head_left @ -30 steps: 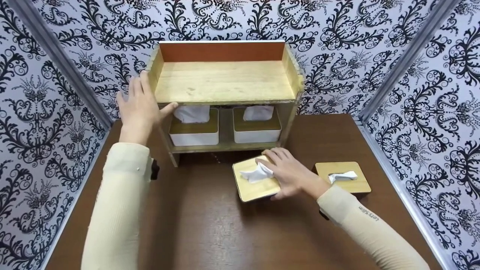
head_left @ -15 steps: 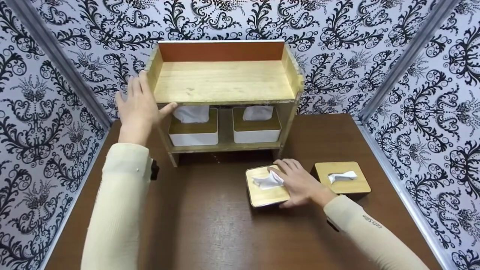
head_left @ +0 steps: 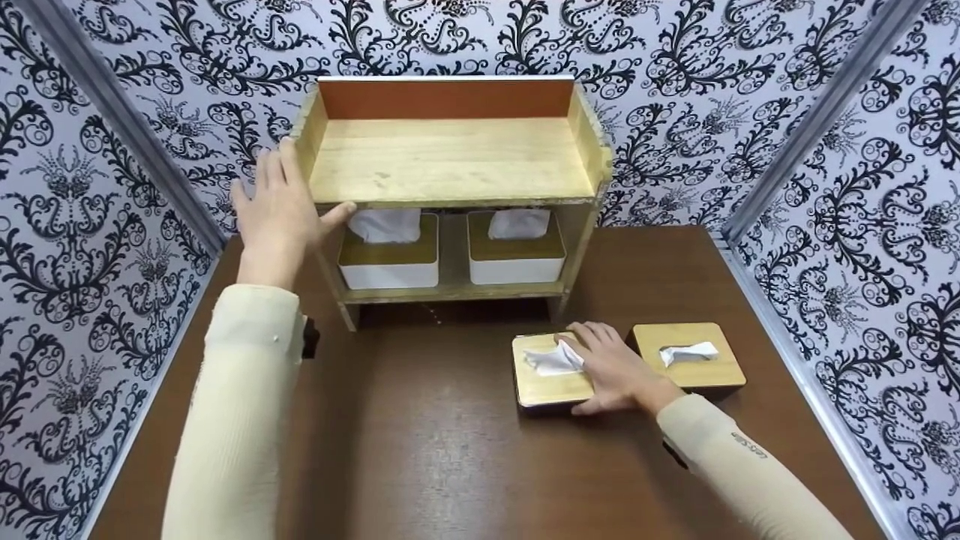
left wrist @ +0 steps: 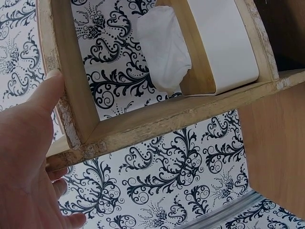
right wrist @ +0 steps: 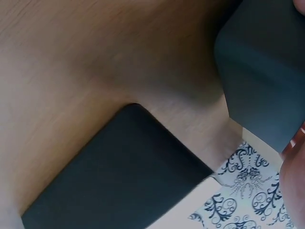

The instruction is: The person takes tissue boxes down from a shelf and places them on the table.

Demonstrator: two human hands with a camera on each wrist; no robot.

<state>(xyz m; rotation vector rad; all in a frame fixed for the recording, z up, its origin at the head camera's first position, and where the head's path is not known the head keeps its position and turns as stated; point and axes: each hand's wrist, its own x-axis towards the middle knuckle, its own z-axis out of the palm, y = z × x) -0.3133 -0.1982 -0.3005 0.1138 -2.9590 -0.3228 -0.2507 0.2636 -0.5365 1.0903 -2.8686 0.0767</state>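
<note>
My right hand [head_left: 616,373] grips a tissue box [head_left: 551,384] with a light wooden lid and dark sides, a white tissue poking from its slot. It sits low over the tabletop, just left of a matching tissue box [head_left: 716,367]. In the right wrist view, the dark side of the gripped tissue box [right wrist: 262,71] fills the upper right, fingers at its edge. My left hand [head_left: 274,214] holds the left side of a wooden shelf unit [head_left: 450,157], thumb on the front edge; in the left wrist view its fingers [left wrist: 59,187] bend behind the side panel.
Two white tissue boxes with wooden lids, a left one [head_left: 388,276] and a right one [head_left: 517,271], stand inside the lower compartment of the shelf unit. The brown table [head_left: 420,450] is bounded by patterned walls [head_left: 885,247] at the back and both sides.
My right hand has moved the tissue box rightward and slightly nearer me, closer to the matching box, and turned it straighter. My left hand stays on the shelf unit.
</note>
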